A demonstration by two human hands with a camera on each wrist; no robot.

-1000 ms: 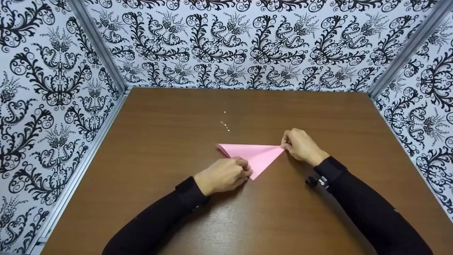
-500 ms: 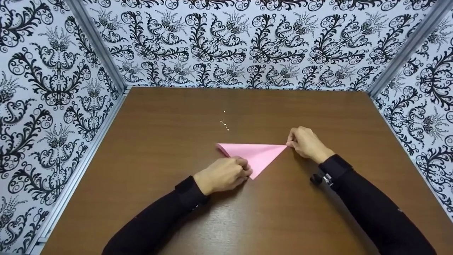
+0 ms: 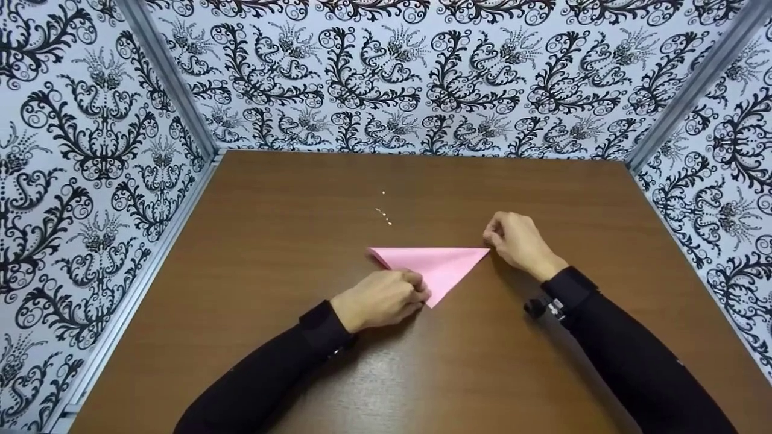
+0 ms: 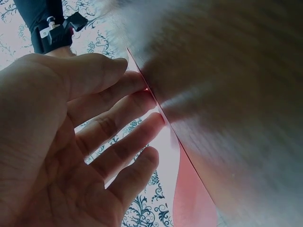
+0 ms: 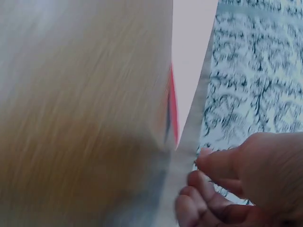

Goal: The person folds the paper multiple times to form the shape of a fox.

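Paper (image 3: 443, 271) is lying mid-frame on the bench (image 3: 271, 241) before me, long edge running left to right. Left hand (image 3: 380, 298) is nearer, touching the lower-left side, fingers (image 4: 113, 119) loosely straight. Right hand (image 3: 515, 241) is hovering by the right corner, fingers curled, holding nothing; that corner is lying just below them, apart.

Beyond the pink paper (image 3: 445, 268), the desk (image 3: 277, 205) offers passage. The left hand (image 3: 379, 299) blocks the paper's near-left edge; the right hand (image 3: 520, 243), apparently just apart, crowds its right tip.
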